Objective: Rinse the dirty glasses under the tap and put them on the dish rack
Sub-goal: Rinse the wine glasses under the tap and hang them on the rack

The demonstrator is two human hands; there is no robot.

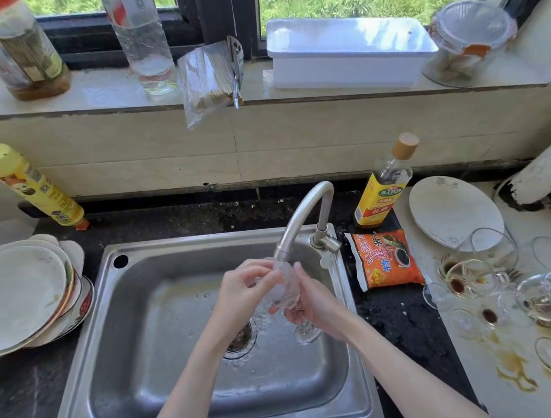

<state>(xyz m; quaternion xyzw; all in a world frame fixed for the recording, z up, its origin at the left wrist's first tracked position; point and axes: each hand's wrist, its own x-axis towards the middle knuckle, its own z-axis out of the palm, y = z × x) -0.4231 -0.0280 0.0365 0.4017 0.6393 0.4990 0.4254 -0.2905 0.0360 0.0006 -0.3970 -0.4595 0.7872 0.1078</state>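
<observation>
A clear stemmed wine glass (288,288) sits right under the spout of the steel tap (305,215), with water running over it into the sink (142,378). My right hand (312,302) grips the glass around its lower bowl and stem; its round foot shows below the hand. My left hand (245,288) holds the bowl's left side, fingers at the rim. Several dirty wine glasses (502,286) with brown dregs lie and stand crowded on the white counter at the right. No dish rack is in view.
A stack of dirty plates (19,296) sits left of the sink. A white plate (452,209), an orange sauce packet (388,258) and a yellow-labelled bottle (385,186) lie right of the tap. Brown spills stain the right counter. Bottles, a white box and a jar line the windowsill.
</observation>
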